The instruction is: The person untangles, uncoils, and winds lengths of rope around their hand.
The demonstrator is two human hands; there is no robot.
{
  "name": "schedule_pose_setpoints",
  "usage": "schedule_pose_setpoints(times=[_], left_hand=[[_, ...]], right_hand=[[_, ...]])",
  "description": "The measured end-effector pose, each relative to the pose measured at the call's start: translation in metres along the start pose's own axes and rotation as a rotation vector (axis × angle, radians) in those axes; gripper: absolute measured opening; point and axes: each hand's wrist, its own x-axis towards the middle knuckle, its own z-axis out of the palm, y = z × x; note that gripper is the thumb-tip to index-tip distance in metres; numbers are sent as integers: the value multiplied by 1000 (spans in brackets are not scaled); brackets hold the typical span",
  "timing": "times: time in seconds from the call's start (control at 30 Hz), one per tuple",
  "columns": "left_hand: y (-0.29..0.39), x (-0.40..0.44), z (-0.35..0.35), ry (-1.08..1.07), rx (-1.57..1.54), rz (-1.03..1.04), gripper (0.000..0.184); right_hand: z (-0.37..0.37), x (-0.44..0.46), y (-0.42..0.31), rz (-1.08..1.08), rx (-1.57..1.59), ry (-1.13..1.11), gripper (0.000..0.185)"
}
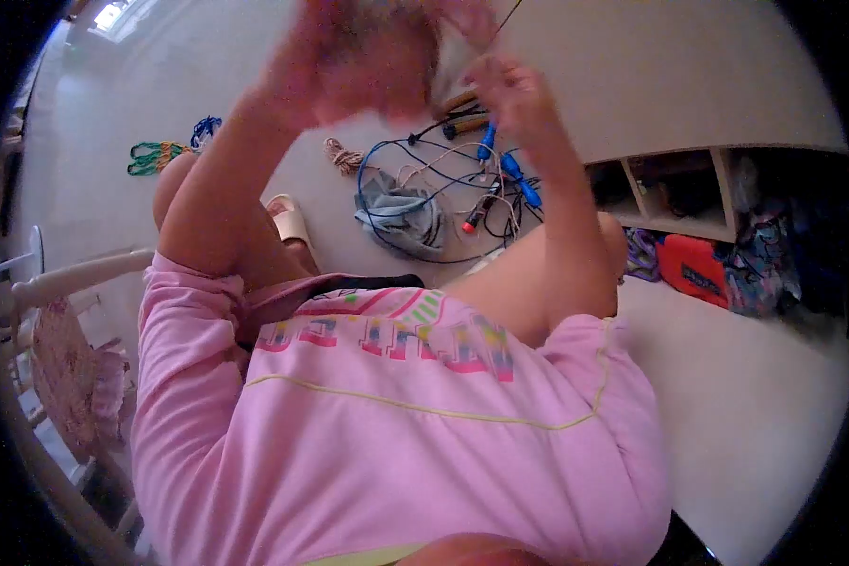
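Observation:
Both hands are raised at the top of the head view, in front of my chest and above the floor. My left hand (373,71) is smeared by motion, so its fingers and anything in them cannot be made out. Close beside it, my right hand (514,90) has its fingers bent together in a pinch; whatever they hold is too blurred to name. A pale, greyish blur shows between the hands. Above them runs a thin dark line (509,14). Below lie jump ropes with blue handles (519,177) and wooden handles (467,113), their cords tangled around a grey cloth (396,212).
A bundle of beige rope (343,157) and a green-and-orange rope (156,158) lie on the floor. A red-tipped dark tool (479,212) is among the cords. To the right stands a cubby shelf (712,222) with a red bag (690,269). A white chair (85,274) is at left.

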Motion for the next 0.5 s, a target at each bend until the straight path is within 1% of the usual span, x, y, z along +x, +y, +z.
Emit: schedule_pose_setpoints(times=[0.03,0.07,0.1,0.13,0.17,0.2,0.23,0.3,0.33,0.37,0.4,0.47,0.5], left_hand=[[7,6,-1,-8,-191,226,55],[9,10,-14,25,-56,296,58],[10,13,-27,68,80,364,66],[11,15,-26,310,377,266,73],[11,14,-27,555,671,159,86],[-8,7,-30,507,1054,79,74],[-31,-4,-35,446,1433,-2,62],[-52,2,-9,225,1380,-40,87],[-66,5,2,163,1413,43,77],[-63,9,18,115,1197,-164,74],[-55,13,29,68,973,-360,70],[-36,14,25,63,603,-629,65],[-30,11,21,60,413,-757,62]], right_hand=[[12,-1,6,73,10,-107,16],[30,-4,7,84,-4,-222,16],[42,-10,4,91,-19,-340,16],[44,-12,-7,92,3,-341,15],[43,-13,-24,93,28,-345,15],[41,-12,-34,95,51,-349,15],[35,-11,-35,140,229,-222,15],[13,-7,-44,58,186,-71,15],[3,-5,-45,19,165,9,15],[-4,-3,-38,-64,94,6,19],[-5,-1,-30,-29,144,49,19],[-3,1,-15,38,241,129,18],[-4,1,-12,35,211,141,18]])
